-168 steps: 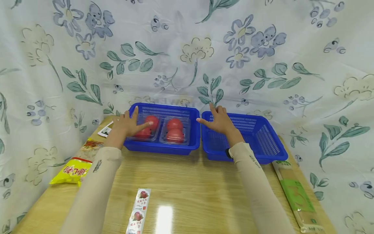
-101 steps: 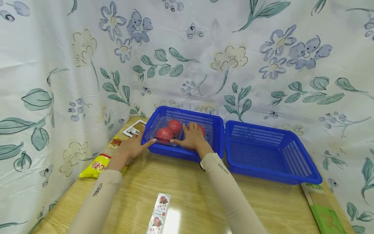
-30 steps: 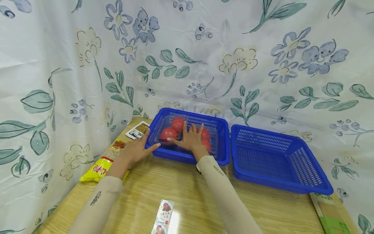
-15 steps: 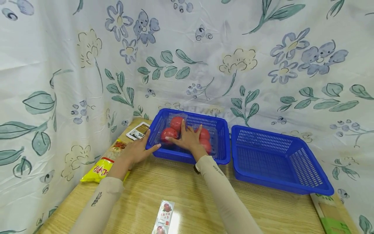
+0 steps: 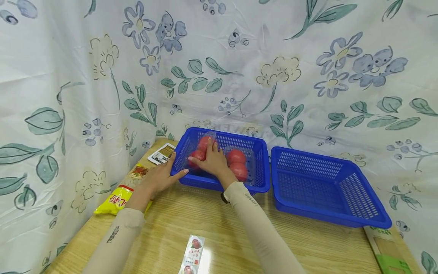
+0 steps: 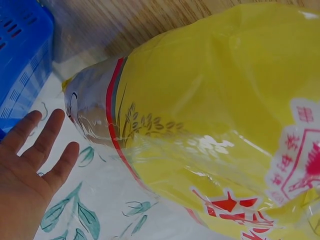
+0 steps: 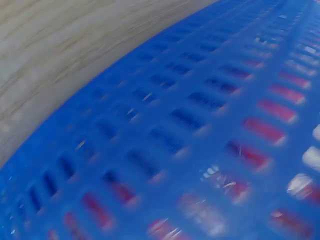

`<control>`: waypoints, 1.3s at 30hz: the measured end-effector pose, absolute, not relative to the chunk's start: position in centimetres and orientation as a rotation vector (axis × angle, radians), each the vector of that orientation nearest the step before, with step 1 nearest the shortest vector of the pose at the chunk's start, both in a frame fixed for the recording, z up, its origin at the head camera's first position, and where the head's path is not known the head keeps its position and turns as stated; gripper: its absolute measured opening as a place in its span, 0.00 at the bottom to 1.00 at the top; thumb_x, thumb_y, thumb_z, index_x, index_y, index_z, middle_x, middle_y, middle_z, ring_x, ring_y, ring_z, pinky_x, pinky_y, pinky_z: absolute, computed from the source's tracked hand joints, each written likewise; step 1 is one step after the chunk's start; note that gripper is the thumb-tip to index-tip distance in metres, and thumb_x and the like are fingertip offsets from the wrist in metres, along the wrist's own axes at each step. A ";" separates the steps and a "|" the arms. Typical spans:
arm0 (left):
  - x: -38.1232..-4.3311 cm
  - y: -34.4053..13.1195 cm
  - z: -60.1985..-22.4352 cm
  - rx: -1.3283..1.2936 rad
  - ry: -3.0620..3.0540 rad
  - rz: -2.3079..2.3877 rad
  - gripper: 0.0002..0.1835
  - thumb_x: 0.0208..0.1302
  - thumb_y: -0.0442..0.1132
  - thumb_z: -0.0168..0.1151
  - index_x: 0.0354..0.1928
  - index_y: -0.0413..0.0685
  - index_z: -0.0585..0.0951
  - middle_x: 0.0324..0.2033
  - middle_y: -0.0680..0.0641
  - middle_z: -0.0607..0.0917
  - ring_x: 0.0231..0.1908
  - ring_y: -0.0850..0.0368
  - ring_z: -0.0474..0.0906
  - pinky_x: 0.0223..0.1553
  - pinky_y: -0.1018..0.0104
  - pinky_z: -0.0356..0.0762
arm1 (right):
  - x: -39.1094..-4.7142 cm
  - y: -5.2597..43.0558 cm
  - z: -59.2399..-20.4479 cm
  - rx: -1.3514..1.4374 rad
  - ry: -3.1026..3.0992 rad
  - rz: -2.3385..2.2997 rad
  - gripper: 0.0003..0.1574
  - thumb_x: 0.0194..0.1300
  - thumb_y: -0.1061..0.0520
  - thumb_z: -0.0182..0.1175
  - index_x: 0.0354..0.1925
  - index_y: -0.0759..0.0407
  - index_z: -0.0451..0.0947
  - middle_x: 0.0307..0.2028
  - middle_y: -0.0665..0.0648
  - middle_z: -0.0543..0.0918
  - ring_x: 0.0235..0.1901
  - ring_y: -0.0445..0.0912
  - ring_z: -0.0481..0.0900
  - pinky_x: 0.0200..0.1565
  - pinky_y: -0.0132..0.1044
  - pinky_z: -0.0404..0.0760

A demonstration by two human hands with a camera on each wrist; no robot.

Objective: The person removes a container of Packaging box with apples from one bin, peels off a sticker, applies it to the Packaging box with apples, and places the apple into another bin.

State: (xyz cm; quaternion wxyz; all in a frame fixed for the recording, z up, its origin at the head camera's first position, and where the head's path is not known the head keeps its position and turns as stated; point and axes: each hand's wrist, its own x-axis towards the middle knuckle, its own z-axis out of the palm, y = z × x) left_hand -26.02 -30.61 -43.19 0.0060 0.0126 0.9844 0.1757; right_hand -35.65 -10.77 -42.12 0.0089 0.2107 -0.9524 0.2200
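In the head view, two red, tomato-like fruits (image 5: pixel 197 155) lie in a clear plastic box at the left end of the left blue basket (image 5: pixel 219 185). My right hand (image 5: pixel 213 161) reaches over the front of the basket and grips this box, thumb by the front fruit and fingers by the rear one. Its palm hides part of the box. A second clear box (image 5: pixel 251 167) with two red fruits (image 5: pixel 237 163) sits just right of that hand. My left hand (image 5: pixel 159 177) rests at the basket's left rim, fingers straight; the left wrist view shows them spread beside the wall.
A second blue basket (image 5: pixel 315 217) stands to the right. A yellow food bag (image 5: pixel 118 198) and a white card-like packet (image 5: pixel 162 153) lie left. A sticker strip (image 5: pixel 192 253) lies in front; a green-and-tan packet (image 5: pixel 388 247) lies far right. A floral curtain (image 5: pixel 239 76) hangs behind.
My right hand has moved from the right basket to the left one, and from between the two boxes onto the left box, which has shifted slightly. My left hand stays at the rim.
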 end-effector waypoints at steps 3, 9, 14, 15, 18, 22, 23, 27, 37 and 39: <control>-25.9 -30.7 -43.3 0.044 3.082 0.555 0.55 0.65 0.78 0.34 0.79 0.45 0.41 0.70 0.30 0.65 0.65 0.28 0.67 0.61 0.30 0.62 | -35.4 -11.5 -42.0 0.636 -2.966 0.814 0.66 0.61 0.23 0.54 0.80 0.54 0.38 0.76 0.70 0.49 0.71 0.73 0.55 0.67 0.66 0.61; -25.7 -30.8 -43.1 0.054 3.085 0.578 0.55 0.65 0.78 0.35 0.79 0.45 0.41 0.70 0.31 0.65 0.66 0.29 0.66 0.62 0.31 0.63 | -34.9 -12.6 -41.8 0.492 -2.950 1.046 0.62 0.61 0.30 0.59 0.80 0.48 0.41 0.74 0.77 0.48 0.70 0.74 0.57 0.65 0.68 0.62; -25.6 -30.7 -42.8 0.048 3.094 0.581 0.55 0.65 0.78 0.35 0.79 0.46 0.41 0.71 0.31 0.64 0.66 0.29 0.66 0.62 0.30 0.62 | -34.7 -12.7 -41.8 0.367 -2.948 1.120 0.61 0.59 0.31 0.61 0.79 0.41 0.42 0.70 0.80 0.57 0.66 0.73 0.65 0.61 0.67 0.68; -25.6 -30.7 -42.8 0.049 3.093 0.582 0.55 0.65 0.78 0.35 0.79 0.46 0.41 0.71 0.31 0.64 0.66 0.28 0.66 0.62 0.30 0.62 | -34.7 -12.7 -41.8 0.352 -2.948 1.126 0.61 0.59 0.31 0.61 0.79 0.41 0.42 0.69 0.80 0.58 0.66 0.72 0.66 0.61 0.67 0.69; -25.6 -30.6 -42.8 0.052 3.088 0.586 0.55 0.65 0.78 0.35 0.79 0.46 0.41 0.71 0.32 0.64 0.66 0.29 0.66 0.62 0.30 0.62 | -34.7 -12.6 -42.0 0.316 -2.934 1.174 0.61 0.59 0.32 0.63 0.79 0.41 0.42 0.69 0.79 0.58 0.65 0.72 0.66 0.61 0.67 0.68; -25.6 -30.7 -43.0 0.043 3.087 0.585 0.55 0.65 0.78 0.35 0.79 0.46 0.40 0.71 0.32 0.64 0.65 0.29 0.67 0.61 0.31 0.63 | -34.6 -12.6 -42.2 0.281 -2.926 1.211 0.61 0.59 0.33 0.63 0.80 0.41 0.41 0.69 0.78 0.59 0.64 0.71 0.67 0.62 0.66 0.69; -25.6 -30.8 -43.1 0.039 3.087 0.587 0.55 0.65 0.78 0.35 0.79 0.46 0.40 0.71 0.32 0.64 0.65 0.29 0.67 0.61 0.31 0.63 | -34.6 -12.6 -42.2 0.273 -2.925 1.222 0.62 0.59 0.34 0.63 0.80 0.41 0.41 0.69 0.78 0.59 0.64 0.71 0.68 0.62 0.66 0.69; -25.7 -30.7 -43.3 0.039 3.082 0.585 0.55 0.65 0.78 0.35 0.79 0.46 0.40 0.71 0.32 0.64 0.65 0.29 0.67 0.61 0.31 0.63 | -34.5 -12.4 -42.3 0.241 -2.901 1.294 0.60 0.60 0.37 0.64 0.79 0.42 0.43 0.68 0.77 0.59 0.64 0.71 0.68 0.62 0.65 0.69; -25.6 -30.6 -43.0 0.048 3.095 0.579 0.55 0.66 0.77 0.36 0.79 0.44 0.42 0.70 0.31 0.65 0.64 0.28 0.68 0.61 0.33 0.65 | -34.8 -11.4 -41.7 0.278 -2.712 1.498 0.54 0.61 0.45 0.64 0.77 0.53 0.51 0.68 0.68 0.69 0.68 0.68 0.62 0.67 0.62 0.63; -25.6 -30.7 -43.0 0.045 3.090 0.576 0.55 0.66 0.77 0.36 0.79 0.44 0.41 0.70 0.31 0.65 0.64 0.28 0.68 0.61 0.33 0.65 | -34.8 -11.2 -41.6 0.291 -2.673 1.533 0.53 0.60 0.46 0.64 0.77 0.52 0.53 0.67 0.68 0.71 0.67 0.67 0.65 0.65 0.60 0.67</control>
